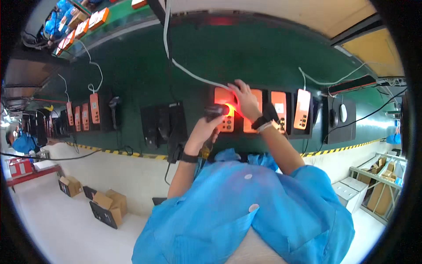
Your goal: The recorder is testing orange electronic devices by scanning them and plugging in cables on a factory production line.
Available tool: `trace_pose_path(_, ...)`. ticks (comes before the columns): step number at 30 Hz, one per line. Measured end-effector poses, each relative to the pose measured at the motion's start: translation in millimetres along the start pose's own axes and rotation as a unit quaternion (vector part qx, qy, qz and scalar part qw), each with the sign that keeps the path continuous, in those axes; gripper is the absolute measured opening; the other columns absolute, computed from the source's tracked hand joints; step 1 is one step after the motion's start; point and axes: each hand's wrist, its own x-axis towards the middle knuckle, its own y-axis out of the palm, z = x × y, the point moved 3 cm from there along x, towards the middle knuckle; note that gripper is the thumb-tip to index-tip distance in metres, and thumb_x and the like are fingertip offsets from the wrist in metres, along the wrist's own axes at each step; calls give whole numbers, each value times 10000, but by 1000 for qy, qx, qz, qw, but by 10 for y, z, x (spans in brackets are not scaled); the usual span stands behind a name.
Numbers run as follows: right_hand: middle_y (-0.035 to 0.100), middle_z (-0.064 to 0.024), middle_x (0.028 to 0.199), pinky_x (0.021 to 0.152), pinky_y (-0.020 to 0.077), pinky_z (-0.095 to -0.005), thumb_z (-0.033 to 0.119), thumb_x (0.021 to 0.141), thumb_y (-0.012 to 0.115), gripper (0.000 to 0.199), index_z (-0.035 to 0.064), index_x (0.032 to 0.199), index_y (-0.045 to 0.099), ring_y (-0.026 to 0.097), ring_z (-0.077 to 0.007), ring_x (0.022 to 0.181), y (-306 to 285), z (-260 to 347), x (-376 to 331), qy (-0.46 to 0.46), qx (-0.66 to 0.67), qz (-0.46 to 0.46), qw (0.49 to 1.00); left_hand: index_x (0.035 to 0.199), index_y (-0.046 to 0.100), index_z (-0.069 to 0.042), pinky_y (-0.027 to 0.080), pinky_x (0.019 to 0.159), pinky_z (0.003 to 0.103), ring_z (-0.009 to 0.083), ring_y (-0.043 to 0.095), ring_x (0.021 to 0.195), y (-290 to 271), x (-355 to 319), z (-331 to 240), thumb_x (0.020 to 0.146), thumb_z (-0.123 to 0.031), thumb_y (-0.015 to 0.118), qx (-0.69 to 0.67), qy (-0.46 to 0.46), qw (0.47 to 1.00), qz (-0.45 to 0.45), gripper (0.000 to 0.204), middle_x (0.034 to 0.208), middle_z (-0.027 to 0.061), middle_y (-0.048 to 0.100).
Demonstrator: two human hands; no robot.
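My left hand (203, 133) grips a dark handheld scanner (215, 111), its front end lit and throwing red and yellow light onto an orange phone (226, 126). My right hand (247, 104) lies with fingers stretched at the upper right of that phone, by the end of a white cable (193, 76). Whether the fingers touch the cable is unclear. To the right, in the same dark tray, are more orange phones: one partly under my right hand, a second (278, 99) with a pale label, and an outermost one (303, 104) with a white cable at its top.
Further left on the green bench (127, 83) stand several orange phones (94, 108), one cabled. A black mat (149, 119) with dark devices lies nearer. At right are a mouse (343, 113) and a dark pad. Orange boxes (98, 17) line the far-left shelf; cartons (110, 204) sit on the floor.
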Motion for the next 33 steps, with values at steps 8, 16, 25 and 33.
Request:
trace_pose_path(8, 407, -150, 1334, 912, 487, -451, 267, 675, 781, 705, 129, 1293, 471, 443, -369, 1207, -34, 85, -90, 42, 37, 35, 998, 790, 602, -57, 402, 405, 268, 120, 525, 445, -49, -151, -18, 879, -342, 646, 6, -24, 1000, -5, 302, 627, 38, 587)
trace_pose_path(16, 465, -235, 1217, 887, 479, -452, 232, 780, 698, 600, -43, 1240, 428, 519, -421, 1081, 98, 336, -467, 173, 102, 11, 980, 1195, 426, 115, 511, 589, 401, 352, 673, 721, -609, 551, 351, 824, -411, 671, 159, 135, 937, -281, 688, 814, 235, 655)
trace_pose_path(25, 522, -342, 1181, 804, 502, -459, 158, 735, 681, 781, -80, 1374, 299, 600, -428, 984, 388, 365, -425, 265, 151, -19, 952, 1161, 448, 84, 396, 929, 487, 465, 477, 1126, -695, 1153, 819, 897, -273, 576, 305, 131, 906, -262, 462, 1149, 343, 519)
trace_pose_path(33, 638, -226, 774, 664, 483, -422, 180, 719, 698, 269, -31, 865, 618, 639, -376, 771, 172, 284, -255, 283, 292, -6, 914, 1195, 473, 38, 398, 958, 375, 281, 468, 1105, -146, 789, 68, 952, -225, 549, 233, 446, 798, -332, 366, 1196, 180, 447)
